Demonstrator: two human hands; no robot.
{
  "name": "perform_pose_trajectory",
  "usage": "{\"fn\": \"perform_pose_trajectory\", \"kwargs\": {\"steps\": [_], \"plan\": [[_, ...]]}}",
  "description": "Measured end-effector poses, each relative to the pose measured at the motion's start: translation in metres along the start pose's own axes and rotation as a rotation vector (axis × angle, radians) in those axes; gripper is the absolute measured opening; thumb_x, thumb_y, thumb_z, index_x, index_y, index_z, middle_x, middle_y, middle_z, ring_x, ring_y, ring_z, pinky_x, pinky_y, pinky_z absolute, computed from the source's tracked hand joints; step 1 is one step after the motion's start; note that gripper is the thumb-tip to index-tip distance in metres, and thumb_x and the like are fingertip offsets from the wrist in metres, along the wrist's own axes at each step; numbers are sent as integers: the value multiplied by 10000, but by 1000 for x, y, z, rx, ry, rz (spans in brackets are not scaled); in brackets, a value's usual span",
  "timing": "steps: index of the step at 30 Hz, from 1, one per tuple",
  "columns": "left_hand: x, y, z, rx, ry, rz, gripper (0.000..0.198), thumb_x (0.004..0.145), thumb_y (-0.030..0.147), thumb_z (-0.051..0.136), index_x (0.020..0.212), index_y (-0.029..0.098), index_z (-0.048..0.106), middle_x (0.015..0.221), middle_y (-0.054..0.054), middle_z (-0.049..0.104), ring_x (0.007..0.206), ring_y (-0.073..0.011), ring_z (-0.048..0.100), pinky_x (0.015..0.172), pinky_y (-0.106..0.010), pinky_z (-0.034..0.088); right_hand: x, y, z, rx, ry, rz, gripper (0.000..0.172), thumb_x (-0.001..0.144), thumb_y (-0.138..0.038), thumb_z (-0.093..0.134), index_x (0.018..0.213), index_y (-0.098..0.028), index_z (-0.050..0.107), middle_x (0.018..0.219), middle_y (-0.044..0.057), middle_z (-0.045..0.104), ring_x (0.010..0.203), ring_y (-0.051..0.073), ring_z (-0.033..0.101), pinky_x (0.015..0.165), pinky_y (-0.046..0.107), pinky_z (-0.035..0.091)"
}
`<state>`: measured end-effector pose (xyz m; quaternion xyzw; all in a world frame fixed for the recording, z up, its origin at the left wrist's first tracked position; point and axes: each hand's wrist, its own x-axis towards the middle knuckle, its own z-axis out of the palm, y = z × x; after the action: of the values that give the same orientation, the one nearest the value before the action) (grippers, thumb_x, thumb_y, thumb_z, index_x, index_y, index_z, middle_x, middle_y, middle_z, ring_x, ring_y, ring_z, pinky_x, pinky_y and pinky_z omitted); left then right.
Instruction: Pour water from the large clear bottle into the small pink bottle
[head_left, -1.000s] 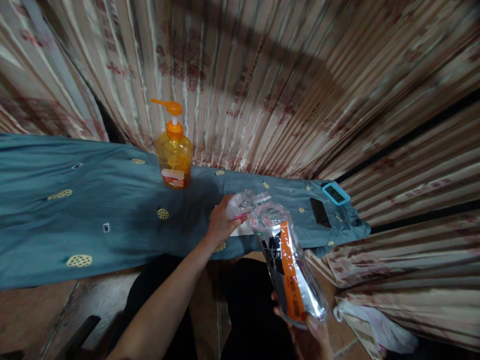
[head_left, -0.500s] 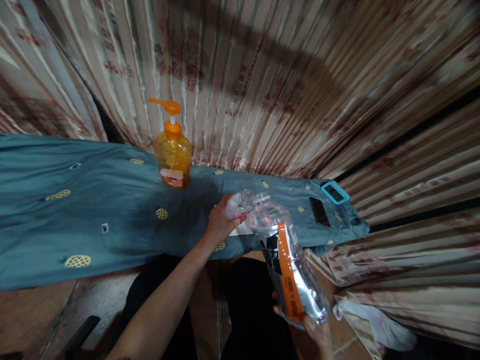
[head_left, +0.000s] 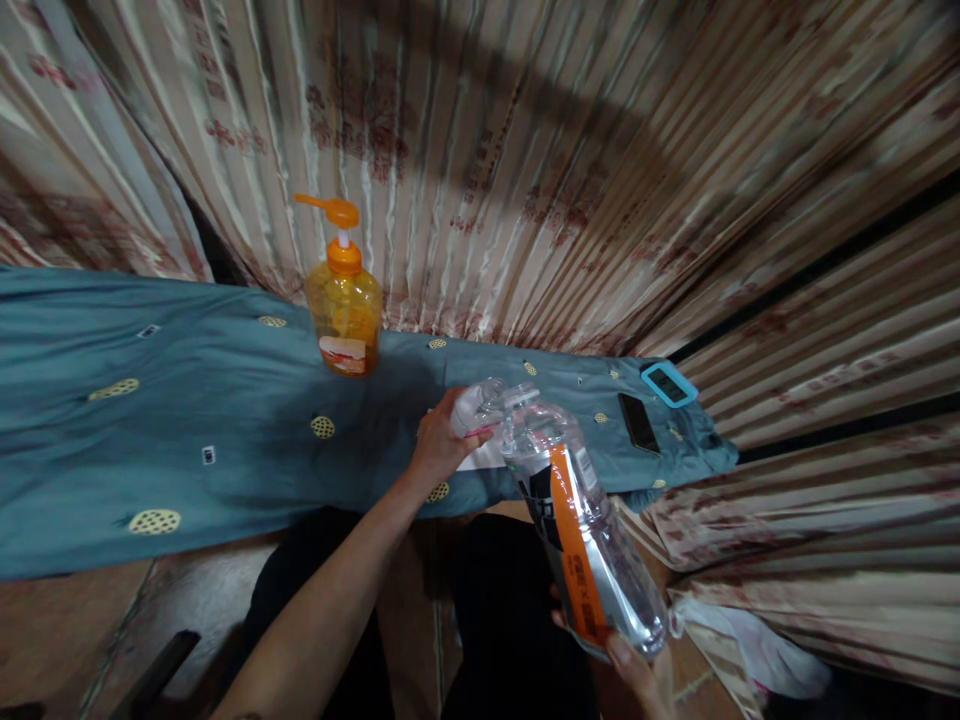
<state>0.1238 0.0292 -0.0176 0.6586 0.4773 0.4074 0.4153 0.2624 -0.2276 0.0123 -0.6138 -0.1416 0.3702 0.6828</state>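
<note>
My left hand [head_left: 441, 440] is closed around a small clear plastic bottle [head_left: 474, 405], tilted so its mouth end points right. In my right hand [head_left: 630, 665] lies the base of a large clear plastic bottle [head_left: 574, 520] with a silver, black and orange label. The large bottle is tilted, its uncapped-looking neck up and to the left, close against the small bottle's mouth end. Whether the two necks touch, I cannot tell. A white flat piece [head_left: 484, 457], perhaps paper, lies under the small bottle, partly hidden by my left hand.
An orange pump bottle [head_left: 345, 320] stands upright on the teal pineapple-print cloth [head_left: 247, 400], near the curtain [head_left: 450, 180]. A dark phone [head_left: 639, 424] and a light-blue-framed device [head_left: 670, 384] lie at the right end. My legs are below the cloth's front edge.
The large bottle's base has shifted slightly right and its label has rolled a little in my right hand. My left hand and the small bottle stay almost in place.
</note>
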Motion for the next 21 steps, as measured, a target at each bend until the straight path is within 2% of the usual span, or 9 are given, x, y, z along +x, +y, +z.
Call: {"fn": "perform_pose_trajectory", "kwargs": {"steps": [4, 9, 14, 16, 19, 21], "plan": [[0, -1, 1, 7, 1, -2, 538, 681, 207, 799, 1192, 212, 632, 1031, -8, 778, 921, -234, 740, 840, -316, 558, 4, 4, -12, -44, -46, -13, 576, 682, -412, 883, 1184, -209, 687, 924, 107, 823, 966, 349, 786, 740, 436, 654], [0, -1, 1, 14, 11, 3, 540, 682, 193, 797, 1198, 209, 635, 1027, -13, 780, 925, -235, 742, 840, -318, 557, 4, 1, -15, -65, -89, -53, 570, 726, -365, 861, 1242, -225, 663, 1074, 110, 813, 969, 343, 784, 772, 469, 655], [0, 2, 0, 7, 10, -7, 541, 676, 174, 803, 1190, 204, 639, 1027, -16, 779, 918, -232, 743, 835, -313, 559, 2, -2, -10, -36, -110, -61, 420, 755, -370, 845, 1119, -214, 706, 1067, 110, 816, 961, 314, 790, 734, 399, 663], [0, 3, 0, 10, 11, 3, 526, 676, 182, 805, 1176, 207, 643, 1023, -13, 778, 920, -233, 742, 836, -314, 561, 1, -2, -9, -39, -82, -65, 451, 733, -375, 860, 1125, -217, 702, 1043, 112, 818, 957, 318, 791, 731, 404, 663], [0, 2, -1, 8, 10, 10, 513, 682, 199, 804, 1168, 207, 641, 987, -6, 778, 894, -228, 741, 815, -309, 564, -1, -5, -6, -75, -22, -51, 596, 666, -389, 898, 1190, -209, 680, 991, 120, 817, 967, 354, 783, 753, 465, 658], [0, 2, -2, 5, 11, 14, 511, 683, 213, 808, 1164, 207, 638, 977, -3, 778, 885, -224, 739, 809, -307, 566, -3, -8, -1, -90, -3, -39, 596, 635, -413, 914, 1146, -202, 692, 943, 111, 819, 955, 348, 786, 762, 455, 658]]}}
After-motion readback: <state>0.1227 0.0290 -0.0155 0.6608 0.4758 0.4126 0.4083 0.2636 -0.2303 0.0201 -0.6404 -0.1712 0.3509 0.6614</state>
